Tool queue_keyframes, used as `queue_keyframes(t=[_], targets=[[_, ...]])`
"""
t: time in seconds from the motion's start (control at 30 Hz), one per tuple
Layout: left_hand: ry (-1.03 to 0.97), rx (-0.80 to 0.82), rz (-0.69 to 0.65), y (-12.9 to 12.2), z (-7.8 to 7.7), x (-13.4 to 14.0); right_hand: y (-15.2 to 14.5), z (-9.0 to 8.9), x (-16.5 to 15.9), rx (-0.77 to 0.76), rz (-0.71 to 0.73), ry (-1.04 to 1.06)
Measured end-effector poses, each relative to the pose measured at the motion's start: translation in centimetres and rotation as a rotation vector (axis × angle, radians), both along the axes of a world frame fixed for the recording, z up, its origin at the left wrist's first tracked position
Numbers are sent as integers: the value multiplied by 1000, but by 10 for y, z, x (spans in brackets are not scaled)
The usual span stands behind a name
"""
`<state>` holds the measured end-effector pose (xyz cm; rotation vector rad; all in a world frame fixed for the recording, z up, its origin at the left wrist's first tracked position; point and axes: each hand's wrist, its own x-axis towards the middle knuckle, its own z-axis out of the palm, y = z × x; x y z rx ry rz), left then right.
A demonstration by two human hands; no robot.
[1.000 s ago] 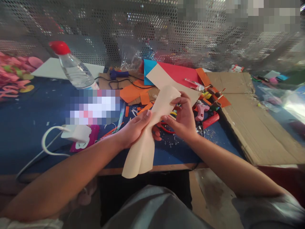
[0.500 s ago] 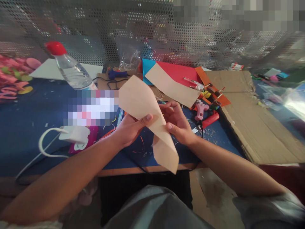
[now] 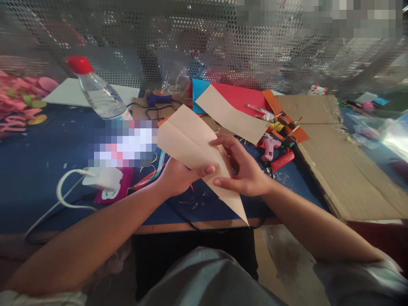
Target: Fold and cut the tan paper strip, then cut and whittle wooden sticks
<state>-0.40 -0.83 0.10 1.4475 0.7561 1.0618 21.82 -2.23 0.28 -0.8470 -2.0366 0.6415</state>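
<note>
A cream sheet of paper, a crease running along it, is held slantwise above the blue table. My left hand grips its lower left edge, thumb on top and fingers hidden beneath. At the right edge, my right hand is curled around the sheet, with fingertips and thumb against its upper face. Another cream sheet lies behind, partly over a red sheet and a blue one. A pink glue gun and a red-handled tool rest right of my right hand.
A red-capped bottle stands back left, near a blurred bright patch. White plugs sit in a magenta power strip, with cables trailing. Cardboard covers the right side; pink cut-outs are heaped at far left. Mesh rises behind.
The curled sheet has flattened out, and its lower end no longer folds under. My right hand's fingers have moved from behind the sheet onto its upper face.
</note>
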Motion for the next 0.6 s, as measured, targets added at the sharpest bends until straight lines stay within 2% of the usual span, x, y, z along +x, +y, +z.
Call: queue_keyframes(t=[0.13, 0.37, 0.47, 0.6], targets=[[-64, 11, -3, 1, -2, 0, -3, 19, 2, 28, 58, -75], [-166, 12, -73, 1, -3, 1, -11, 40, -7, 172, -82, -229], [-200, 6, -148, -1, -6, -2, -9, 48, -7, 260, -127, -285], [-215, 62, -196, 0, -12, -9, -8, 53, -7, 391, -156, -371]])
